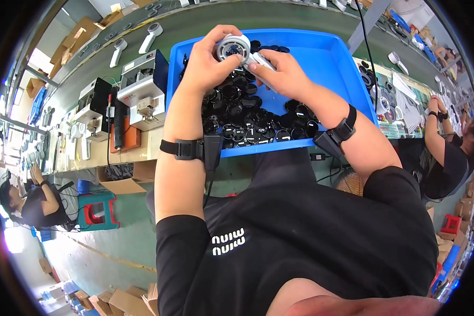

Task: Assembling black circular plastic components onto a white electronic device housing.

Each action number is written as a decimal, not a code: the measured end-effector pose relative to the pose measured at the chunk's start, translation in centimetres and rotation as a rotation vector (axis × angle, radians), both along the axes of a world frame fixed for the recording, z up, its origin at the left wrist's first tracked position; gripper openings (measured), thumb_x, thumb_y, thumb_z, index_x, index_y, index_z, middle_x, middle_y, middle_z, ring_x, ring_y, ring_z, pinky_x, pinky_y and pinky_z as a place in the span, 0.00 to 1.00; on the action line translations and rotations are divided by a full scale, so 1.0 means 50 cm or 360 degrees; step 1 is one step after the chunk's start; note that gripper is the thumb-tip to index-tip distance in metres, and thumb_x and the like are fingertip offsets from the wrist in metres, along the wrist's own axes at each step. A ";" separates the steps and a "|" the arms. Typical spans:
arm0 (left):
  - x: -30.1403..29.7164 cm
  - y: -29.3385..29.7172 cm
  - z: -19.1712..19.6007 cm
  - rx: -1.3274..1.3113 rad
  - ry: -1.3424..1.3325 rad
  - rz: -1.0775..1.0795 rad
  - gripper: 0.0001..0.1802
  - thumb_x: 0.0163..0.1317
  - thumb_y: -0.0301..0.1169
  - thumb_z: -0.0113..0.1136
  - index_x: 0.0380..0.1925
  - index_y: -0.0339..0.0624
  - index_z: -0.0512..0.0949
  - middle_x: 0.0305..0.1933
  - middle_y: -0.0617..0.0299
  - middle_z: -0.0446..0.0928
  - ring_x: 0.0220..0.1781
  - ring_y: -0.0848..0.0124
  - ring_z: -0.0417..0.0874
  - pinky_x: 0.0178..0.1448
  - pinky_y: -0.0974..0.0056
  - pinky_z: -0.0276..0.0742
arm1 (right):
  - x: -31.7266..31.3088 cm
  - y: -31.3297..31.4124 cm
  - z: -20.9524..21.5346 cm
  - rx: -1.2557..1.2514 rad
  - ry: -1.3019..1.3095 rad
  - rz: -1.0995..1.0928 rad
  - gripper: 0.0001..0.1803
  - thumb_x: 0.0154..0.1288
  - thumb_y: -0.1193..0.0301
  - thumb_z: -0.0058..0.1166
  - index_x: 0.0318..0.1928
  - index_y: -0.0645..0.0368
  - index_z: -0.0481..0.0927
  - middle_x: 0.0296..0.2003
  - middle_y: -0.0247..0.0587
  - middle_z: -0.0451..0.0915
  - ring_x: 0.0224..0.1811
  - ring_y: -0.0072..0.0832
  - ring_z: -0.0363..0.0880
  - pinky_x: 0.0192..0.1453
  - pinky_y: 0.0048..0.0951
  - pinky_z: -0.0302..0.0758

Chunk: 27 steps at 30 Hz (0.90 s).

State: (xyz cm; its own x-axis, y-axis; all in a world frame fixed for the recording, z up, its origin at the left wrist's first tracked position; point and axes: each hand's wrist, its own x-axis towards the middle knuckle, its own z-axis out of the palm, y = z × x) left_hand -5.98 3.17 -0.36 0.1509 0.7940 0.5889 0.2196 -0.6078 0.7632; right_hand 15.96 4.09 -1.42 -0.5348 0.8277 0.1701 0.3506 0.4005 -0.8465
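Both my hands hold one white handheld device point(236, 48) with a round head over the blue tray point(321, 58). My left hand point(209, 60) wraps the round head, thumb on its face. My right hand point(279, 71) grips the white handle, which slants down to the right. Under the hands lies a heap of several round black parts point(247, 118) in the tray. Black straps with sensor boxes sit on both my wrists.
Left of the tray stand white benchtop machines point(142, 89) and a black one point(94, 100). More white handheld devices point(150, 37) lie on the green conveyor behind. A person sits at the left point(34, 203), another at the right point(447, 147). Cardboard boxes and a stool point(97, 210) are on the floor.
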 end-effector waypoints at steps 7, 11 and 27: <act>0.002 0.004 0.014 -0.0170 -0.0501 0.0091 0.23 0.60 0.27 0.67 0.56 0.38 0.75 0.45 0.57 0.82 0.39 0.72 0.83 0.36 0.68 0.82 | 0.024 0.075 0.009 -0.0764 0.0758 0.0118 0.32 0.83 0.46 0.35 0.52 0.61 0.83 0.36 0.42 0.88 0.34 0.25 0.85 0.38 0.30 0.81; -0.007 0.015 0.015 -0.0225 -0.1059 0.0296 0.27 0.62 0.23 0.52 0.64 0.41 0.72 0.44 0.57 0.82 0.37 0.67 0.85 0.31 0.65 0.81 | 0.036 0.105 -0.046 -0.0234 -0.0005 -0.0078 0.21 0.75 0.55 0.54 0.43 0.60 0.89 0.33 0.41 0.88 0.34 0.27 0.86 0.40 0.32 0.82; 0.011 0.025 -0.002 -0.0166 -0.1248 -0.0342 0.30 0.76 0.42 0.50 0.74 0.49 0.61 0.46 0.58 0.81 0.37 0.59 0.88 0.37 0.55 0.90 | -0.018 0.086 -0.150 0.0537 -0.0746 0.0076 0.16 0.57 0.61 0.73 0.38 0.60 0.87 0.36 0.49 0.87 0.42 0.45 0.86 0.49 0.43 0.81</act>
State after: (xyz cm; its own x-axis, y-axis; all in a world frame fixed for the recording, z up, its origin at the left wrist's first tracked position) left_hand -5.42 4.43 -0.46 -0.1188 0.8510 0.5115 -0.5146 -0.4933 0.7013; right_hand 15.07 8.40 -8.92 -0.6519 0.7420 0.1564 0.6323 0.6457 -0.4281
